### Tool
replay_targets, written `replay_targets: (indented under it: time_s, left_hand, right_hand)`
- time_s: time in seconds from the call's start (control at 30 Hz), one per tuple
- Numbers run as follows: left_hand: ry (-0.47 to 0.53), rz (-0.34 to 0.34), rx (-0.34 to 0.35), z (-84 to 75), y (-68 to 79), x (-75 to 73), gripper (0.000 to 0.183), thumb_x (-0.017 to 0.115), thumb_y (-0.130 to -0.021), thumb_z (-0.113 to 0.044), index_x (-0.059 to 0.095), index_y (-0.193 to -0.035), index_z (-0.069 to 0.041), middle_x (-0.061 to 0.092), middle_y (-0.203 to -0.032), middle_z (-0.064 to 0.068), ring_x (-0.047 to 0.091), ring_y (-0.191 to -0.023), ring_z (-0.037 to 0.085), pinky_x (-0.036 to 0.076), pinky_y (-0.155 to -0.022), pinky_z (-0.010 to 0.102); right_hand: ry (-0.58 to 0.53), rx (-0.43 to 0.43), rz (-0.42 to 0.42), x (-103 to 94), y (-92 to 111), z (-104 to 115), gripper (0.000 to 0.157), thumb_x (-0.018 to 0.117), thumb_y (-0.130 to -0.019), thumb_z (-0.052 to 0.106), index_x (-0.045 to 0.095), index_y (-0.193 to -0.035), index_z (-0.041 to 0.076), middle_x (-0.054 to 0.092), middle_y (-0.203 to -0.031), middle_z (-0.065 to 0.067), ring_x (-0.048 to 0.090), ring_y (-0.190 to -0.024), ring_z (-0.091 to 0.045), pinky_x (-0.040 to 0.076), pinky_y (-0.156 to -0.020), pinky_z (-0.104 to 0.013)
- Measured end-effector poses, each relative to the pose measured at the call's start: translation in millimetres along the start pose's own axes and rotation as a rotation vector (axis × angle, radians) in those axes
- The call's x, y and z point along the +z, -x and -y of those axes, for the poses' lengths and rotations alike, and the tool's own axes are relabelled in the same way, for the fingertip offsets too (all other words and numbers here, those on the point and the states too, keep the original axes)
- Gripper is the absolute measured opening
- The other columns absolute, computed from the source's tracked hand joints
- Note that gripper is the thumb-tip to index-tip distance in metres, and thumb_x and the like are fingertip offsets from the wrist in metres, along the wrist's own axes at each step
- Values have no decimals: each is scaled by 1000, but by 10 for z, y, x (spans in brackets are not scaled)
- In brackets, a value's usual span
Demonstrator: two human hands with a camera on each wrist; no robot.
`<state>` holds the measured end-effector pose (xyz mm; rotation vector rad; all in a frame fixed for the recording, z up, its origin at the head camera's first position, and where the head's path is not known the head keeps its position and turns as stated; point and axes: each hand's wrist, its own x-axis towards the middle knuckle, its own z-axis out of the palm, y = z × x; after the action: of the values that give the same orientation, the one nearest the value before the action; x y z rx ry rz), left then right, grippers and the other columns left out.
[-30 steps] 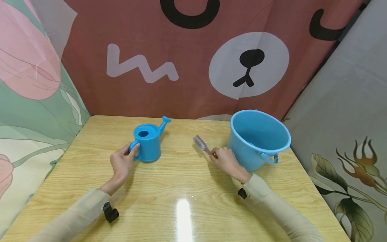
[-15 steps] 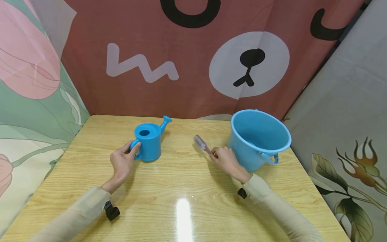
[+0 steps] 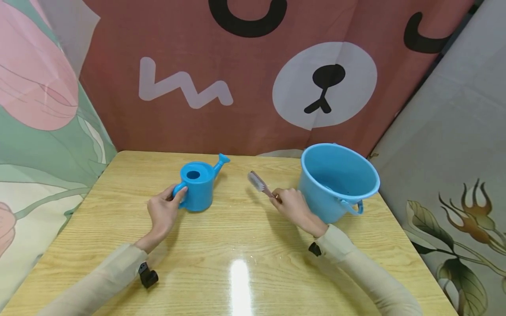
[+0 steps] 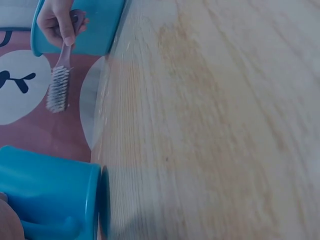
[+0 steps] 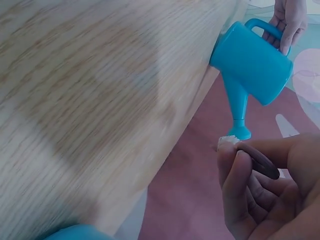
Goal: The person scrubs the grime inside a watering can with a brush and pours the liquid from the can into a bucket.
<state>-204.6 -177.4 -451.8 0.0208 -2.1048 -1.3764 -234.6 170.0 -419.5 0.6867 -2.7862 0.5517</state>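
My left hand (image 3: 163,212) grips the handle of a blue toy watering can (image 3: 200,188), its spout pointing back and to the right. In the left wrist view the can (image 4: 47,190) stands upright just over the wooden surface. My right hand (image 3: 293,206) pinches the handle of a small scrubbing brush (image 3: 258,181) between thumb and fingers. The brush's pale bristles (image 4: 58,90) show in the left wrist view, off the table. In the right wrist view the fingers hide most of the brush, and the watering can (image 5: 252,62) appears beyond them.
A large light-blue bucket (image 3: 330,206) stands at the right, close behind my right hand, its handle hanging at the front. The wooden table (image 3: 205,254) ends at a red-brown bear-print cloth (image 3: 189,127) behind. Patterned cloths flank both sides.
The watering can and my left hand have shifted slightly to the right. The brush has moved a little left and upward in the head view. The bucket has not moved.
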Motion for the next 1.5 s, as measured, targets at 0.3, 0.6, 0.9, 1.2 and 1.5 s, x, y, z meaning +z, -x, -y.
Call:
replay_targets:
  time_s: [0.3,0.6,0.9,1.2,1.5]
  left_hand:
    - [28,6,20,-4,-22,56,26,74,-91,-12,72,-108,7,73,-101,19,71,-94,30,49,-73,7]
    - [51,30,92,-50,-51,172,24,74,-91,-11,73,-106,7,73,-98,19,72,-91,31,49,-73,7]
    - [74,54,113,-51,-54,262,22,72,-92,-12,74,-105,5,74,-97,17,72,-90,28,50,-74,7]
    - [65,60,140,-67,-70,331,23,73,-91,-12,74,-106,5,74,-98,17,72,-92,28,57,-78,25]
    - [37,52,180,-60,-61,365,23,75,-90,-12,74,-106,5,74,-97,17,73,-89,28,59,-76,39]
  right_hand:
    - [5,-52,-82,-43,10,45,12,70,-94,13,74,-96,2,60,-64,3,44,-49,-6,39,-45,-26]
    - [-17,-104,-172,-59,1,82,11,64,-98,11,70,-98,1,64,-74,-2,50,-54,-11,45,-47,-30]
    - [-28,-107,-162,-87,-11,128,10,54,-100,1,62,-105,-2,61,-76,-4,57,-61,-16,48,-49,-33]
    - [83,-95,-212,-76,-33,184,22,49,-105,8,63,-116,-4,65,-90,-15,55,-55,-23,45,-41,-39]
    - [122,-117,-243,-98,-85,253,26,48,-106,13,63,-119,-4,51,-85,-14,43,-67,-25,39,-53,-34]
